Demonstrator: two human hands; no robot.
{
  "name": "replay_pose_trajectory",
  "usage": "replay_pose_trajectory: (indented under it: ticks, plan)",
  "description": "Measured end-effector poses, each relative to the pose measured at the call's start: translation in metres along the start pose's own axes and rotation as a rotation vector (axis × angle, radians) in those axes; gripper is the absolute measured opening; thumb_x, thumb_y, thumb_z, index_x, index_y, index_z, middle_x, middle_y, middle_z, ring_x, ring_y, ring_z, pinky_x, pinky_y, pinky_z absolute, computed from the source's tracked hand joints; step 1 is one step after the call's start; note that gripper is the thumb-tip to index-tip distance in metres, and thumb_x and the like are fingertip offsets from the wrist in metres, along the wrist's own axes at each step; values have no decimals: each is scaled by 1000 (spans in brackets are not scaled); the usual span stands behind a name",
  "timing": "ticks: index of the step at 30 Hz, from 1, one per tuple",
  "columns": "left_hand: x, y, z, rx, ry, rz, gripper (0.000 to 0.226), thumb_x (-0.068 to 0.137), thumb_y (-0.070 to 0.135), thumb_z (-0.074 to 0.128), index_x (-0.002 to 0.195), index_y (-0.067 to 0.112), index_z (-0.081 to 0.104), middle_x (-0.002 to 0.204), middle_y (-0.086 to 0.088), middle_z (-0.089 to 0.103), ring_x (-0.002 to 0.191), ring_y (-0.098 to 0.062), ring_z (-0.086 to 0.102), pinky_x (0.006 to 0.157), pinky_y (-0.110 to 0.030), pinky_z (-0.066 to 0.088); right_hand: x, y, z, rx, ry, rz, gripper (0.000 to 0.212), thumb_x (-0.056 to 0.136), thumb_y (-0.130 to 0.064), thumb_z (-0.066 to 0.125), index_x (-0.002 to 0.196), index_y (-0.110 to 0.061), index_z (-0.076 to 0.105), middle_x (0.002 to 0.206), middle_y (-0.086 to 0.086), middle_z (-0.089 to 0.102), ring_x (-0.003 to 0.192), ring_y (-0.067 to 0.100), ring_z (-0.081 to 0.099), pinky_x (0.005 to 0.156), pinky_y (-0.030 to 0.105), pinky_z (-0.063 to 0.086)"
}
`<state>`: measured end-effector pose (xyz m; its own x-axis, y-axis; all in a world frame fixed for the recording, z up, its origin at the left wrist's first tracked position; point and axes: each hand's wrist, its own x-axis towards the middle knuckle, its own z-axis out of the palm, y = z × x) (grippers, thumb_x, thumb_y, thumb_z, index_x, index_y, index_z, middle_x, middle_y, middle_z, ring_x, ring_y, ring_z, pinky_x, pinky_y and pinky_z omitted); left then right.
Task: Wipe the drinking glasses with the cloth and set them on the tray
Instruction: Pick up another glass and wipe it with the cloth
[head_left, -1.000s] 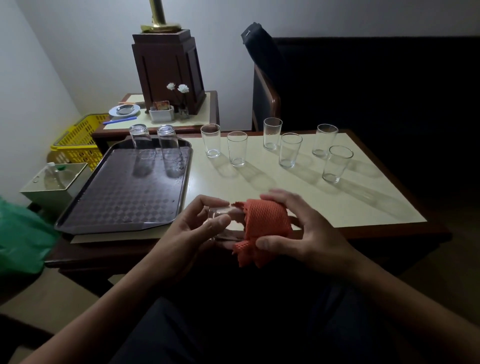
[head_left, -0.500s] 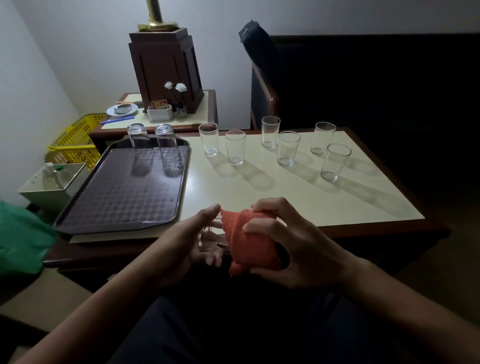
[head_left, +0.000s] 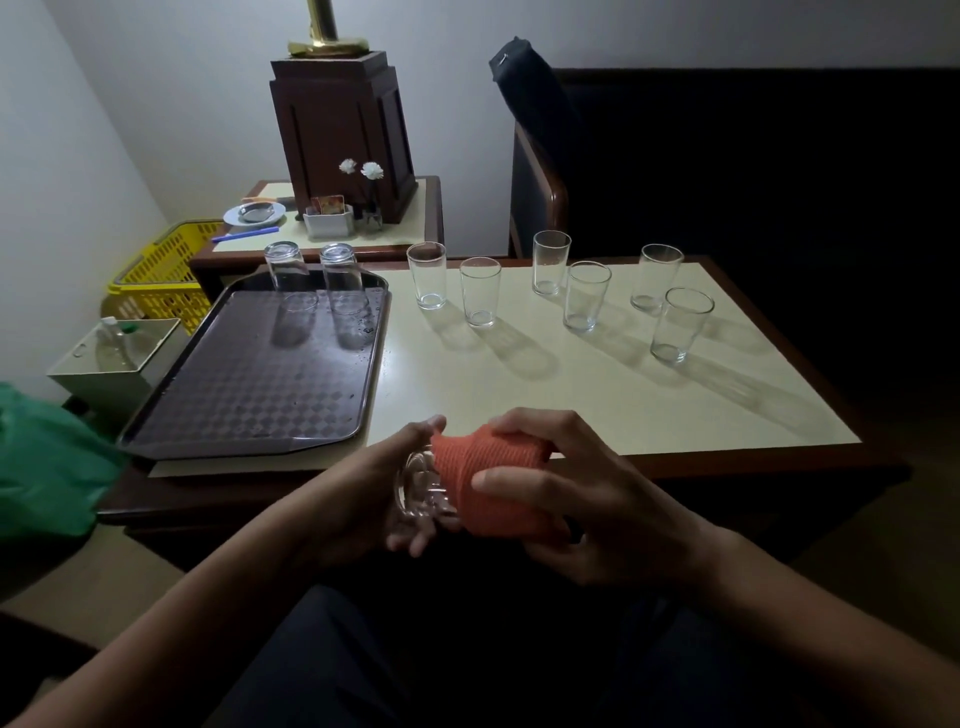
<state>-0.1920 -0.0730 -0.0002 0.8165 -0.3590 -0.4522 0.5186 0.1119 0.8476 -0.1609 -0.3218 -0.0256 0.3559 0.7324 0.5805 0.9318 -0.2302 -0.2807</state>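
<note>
This looks like a dim restaurant or hotel dining room. A cream-topped table (head_left: 597, 405) bears a serving tray (head_left: 249, 405) at ten o'clock and a row of matching drinking glasses (head_left: 480, 293) from twelve to two. At eleven, a side table (head_left: 410, 228) carries a white holder (head_left: 328, 224), white flowers (head_left: 371, 170) and a saucer (head_left: 254, 214) beside a dark wooden pedestal (head_left: 343, 124). A padded chair (head_left: 540, 176) stands at one.

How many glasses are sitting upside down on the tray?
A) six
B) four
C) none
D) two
D: the tray holds just two upside-down glasses, side by side at its far edge; six more stand upright on the table.
</note>
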Motion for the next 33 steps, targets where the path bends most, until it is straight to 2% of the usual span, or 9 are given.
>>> replay_pose_trajectory:
  ticks: [4, 6, 9, 12, 18, 23, 27, 29, 33]
  plan:
    - [4, 1, -7, -31, -28, 238, 41, 91, 24, 67, 130, 16, 63, 113, -22, 63, 84, -32, 67, 70, -34, 59, -2, -1, 2, 370, 172, 378, 73, 73, -17, 96, 133, -36, 60, 136, -2, 55, 115, 13, 67, 80, 30, 63]
    - [5, 1, -9, -2, -20, 323, 45, 87, 16, 67, 132, 20, 61, 115, -20, 63, 86, -31, 66, 77, -36, 58, 2, -5, -3, 519, 158, 501, 72, 74, -21, 95, 133, -38, 58, 131, -6, 57, 108, 15, 71, 76, 29, 64]
    - [3, 2, -5, 34, 4, 283, 41, 93, 28, 64, 127, 7, 58, 99, -27, 63, 64, -29, 63, 57, -29, 53, 1, -6, -5, 131, 129, 198, 74, 78, -22, 95, 140, -26, 55, 145, 2, 48, 133, 20, 56, 91, 26, 61]
    - [4, -1, -5, 66, 29, 126, 59, 102, 49, 56, 131, -2, 51, 88, -28, 61, 51, -25, 59, 43, -24, 46, -2, 2, -2, -56, 43, -22, 69, 84, -21, 91, 141, -22, 54, 151, 13, 39, 140, 32, 49, 102, 32, 58]
    - [8, 1, -2, -91, 62, 227, 31, 96, 27, 60, 119, 6, 63, 91, -17, 66, 72, -25, 69, 58, -33, 58, -5, -2, 10, 187, 213, 248, 62, 80, -31, 94, 134, -24, 63, 145, 6, 51, 138, 21, 55, 101, 30, 57]
    - [7, -2, 0, -92, 79, 190, 42, 104, 31, 47, 131, 0, 56, 84, -23, 66, 57, -29, 61, 54, -28, 53, 1, -11, 8, 442, 140, 455, 57, 88, -51, 76, 139, -33, 59, 149, -8, 51, 140, 15, 53, 97, 26, 58]
    - [7, -3, 0, -75, 85, 205, 39, 103, 31, 48, 127, 3, 60, 87, -27, 66, 58, -32, 62, 54, -29, 54, 8, -16, 11, 646, 251, 604, 28, 95, -39, 66, 122, -32, 71, 136, -6, 65, 133, 15, 60, 97, 21, 54]
    - [8, -3, -1, -95, 70, 187, 38, 104, 32, 48, 125, 2, 59, 84, -26, 66, 55, -30, 61, 52, -28, 53, 8, -13, 6, 581, 216, 569, 26, 92, -28, 77, 118, -30, 74, 137, -5, 63, 133, 20, 60, 95, 29, 58]
    - [11, -3, -3, -130, 64, 100, 36, 103, 38, 48, 106, 3, 56, 73, -20, 60, 43, -23, 57, 36, -20, 43, 6, -9, -9, 201, 5, 233, 41, 82, -17, 91, 120, -18, 78, 148, 6, 51, 141, 26, 52, 104, 36, 56]
